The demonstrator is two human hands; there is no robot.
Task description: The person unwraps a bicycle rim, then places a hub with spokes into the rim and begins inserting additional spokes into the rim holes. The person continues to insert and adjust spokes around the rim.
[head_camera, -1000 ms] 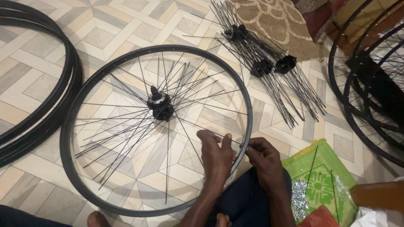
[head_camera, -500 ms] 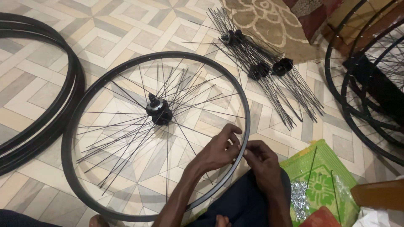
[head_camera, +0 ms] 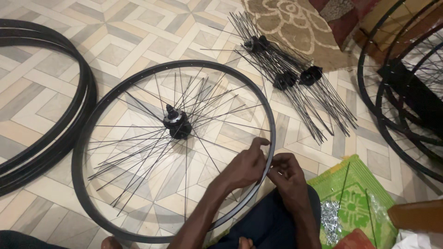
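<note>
- A black wheel rim (head_camera: 138, 233) lies flat on the patterned tile floor (head_camera: 55, 106), near its lower edge, spokes fanning loosely from the hub (head_camera: 176, 123).
- The left hand (head_camera: 247, 166) pinches a spoke at the rim's inner right wall; the right hand (head_camera: 288, 177) grips the rim's outer edge.
- Judged best: seat each spoke squarely in its hole, steadying the rim.

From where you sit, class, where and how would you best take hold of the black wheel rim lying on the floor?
Probably grip the black wheel rim at its near edge, coming from outside: loose spokes fill the inside, and the left hand and right hand already meet there.
</note>
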